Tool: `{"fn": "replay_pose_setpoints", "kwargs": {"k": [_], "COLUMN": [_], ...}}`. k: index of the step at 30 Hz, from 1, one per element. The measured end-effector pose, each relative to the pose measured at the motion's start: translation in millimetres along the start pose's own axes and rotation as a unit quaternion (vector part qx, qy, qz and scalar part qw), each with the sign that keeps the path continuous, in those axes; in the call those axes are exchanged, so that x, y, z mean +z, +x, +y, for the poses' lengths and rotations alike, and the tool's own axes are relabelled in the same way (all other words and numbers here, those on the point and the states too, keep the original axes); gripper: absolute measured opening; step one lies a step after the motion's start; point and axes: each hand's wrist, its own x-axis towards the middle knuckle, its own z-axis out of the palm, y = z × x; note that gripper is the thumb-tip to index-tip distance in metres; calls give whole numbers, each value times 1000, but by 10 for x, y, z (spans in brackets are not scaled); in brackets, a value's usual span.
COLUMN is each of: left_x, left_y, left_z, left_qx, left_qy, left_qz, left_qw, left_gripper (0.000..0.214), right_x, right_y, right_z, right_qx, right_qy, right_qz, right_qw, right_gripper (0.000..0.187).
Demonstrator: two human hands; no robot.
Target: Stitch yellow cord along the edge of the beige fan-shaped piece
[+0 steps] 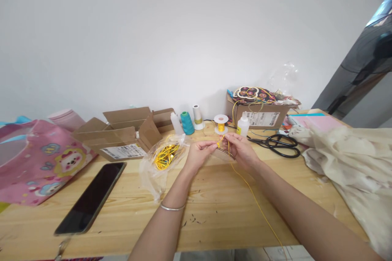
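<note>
Both hands meet above the middle of the table, pinching a yellow cord (245,180). My left hand (200,154) is closed, thumb and fingertips on a small yellow knot (218,144) in the cord. My right hand (241,149) is closed too, gripping the cord a little to the right, where it forms a loop. From there the cord trails down over the table's front edge. A thin dark curved strand (226,152) runs between the hands; what it belongs to I cannot make out. Just behind stands a white spool of yellow cord (221,125).
A clear bag of yellow cord (167,157), an open carton (122,140) and a phone (92,197) lie left. Teal thread (186,123) and a small bottle (243,124) stand behind. To the right are black scissors (281,145), a filled box (263,116) and cream cloth (355,155).
</note>
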Motion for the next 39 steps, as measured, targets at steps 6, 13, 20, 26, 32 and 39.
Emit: {"fn": "replay_pose_setpoints", "kwargs": {"k": [6, 13, 20, 26, 32, 39], "left_x": [5, 16, 33, 28, 26, 32], "left_y": [-2, -43, -29, -3, 4, -3], "left_z": [21, 106, 63, -12, -26, -19], "left_qx": [-6, -15, -24, 11, 10, 5], "left_qy": [-2, -10, -29, -32, 3, -16], "left_qz": [-2, 9, -18, -51, -39, -44], "left_qw": [1000, 1000, 999, 998, 999, 999], "left_gripper": [19, 17, 22, 28, 28, 27], "right_x": [15, 27, 34, 29, 45, 70], "right_y": [1, 1, -7, 7, 2, -20], "right_z": [8, 13, 11, 22, 12, -2], "right_qx": [-31, -3, 1, -4, -26, -56], "right_qy": [13, 13, 21, 14, -3, 3], "right_qz": [-11, -17, -23, 3, 11, 18], "right_qw": [999, 1000, 1000, 1000, 1000, 998], "right_gripper": [16, 19, 18, 21, 22, 17]}}
